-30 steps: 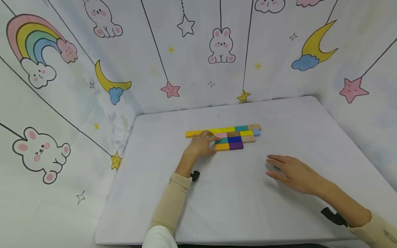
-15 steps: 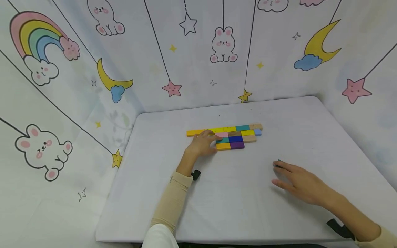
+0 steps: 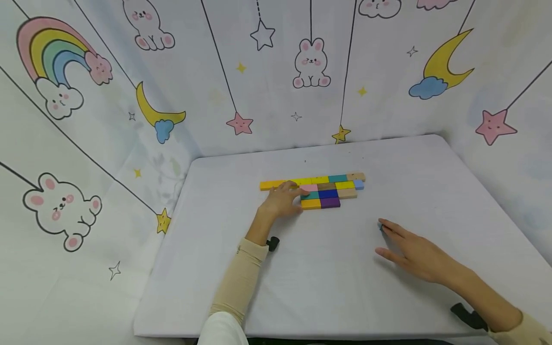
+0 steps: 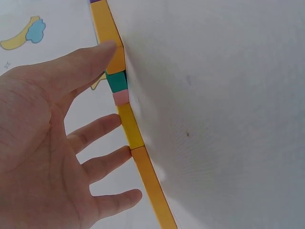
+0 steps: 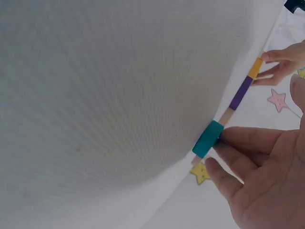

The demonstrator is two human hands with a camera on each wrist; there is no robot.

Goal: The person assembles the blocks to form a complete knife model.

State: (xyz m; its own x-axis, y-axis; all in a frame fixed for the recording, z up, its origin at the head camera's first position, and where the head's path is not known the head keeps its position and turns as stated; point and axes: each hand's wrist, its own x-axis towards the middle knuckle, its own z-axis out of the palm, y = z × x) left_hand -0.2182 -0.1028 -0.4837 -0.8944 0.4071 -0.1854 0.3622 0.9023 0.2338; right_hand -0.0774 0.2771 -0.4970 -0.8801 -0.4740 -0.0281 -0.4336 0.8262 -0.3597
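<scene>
Flat coloured blocks lie edge to edge in rows on the white table in the head view. My left hand (image 3: 282, 199) rests at their left side. In the left wrist view its thumb touches an orange block (image 4: 106, 24) and two fingertips meet the yellow (image 4: 130, 125) and long orange blocks (image 4: 153, 188). My right hand (image 3: 420, 254) is held low over the table, right of the rows, fingers fairly straight. Its fingertips touch a teal block (image 5: 208, 139), mostly hidden from the head camera; the right thumb stays apart from it.
A purple block (image 3: 330, 202) and a plain wood block (image 3: 347, 193) form the rows' near right edge. A light blue piece (image 3: 358, 184) sits at the right end. Printed cloth walls (image 3: 267, 96) stand behind and beside the table (image 3: 336, 287).
My right hand has shifted right and nearer to me, then slightly back left and away, and a bit of the teal block shows at its fingertips. The left hand has stayed at the rows.
</scene>
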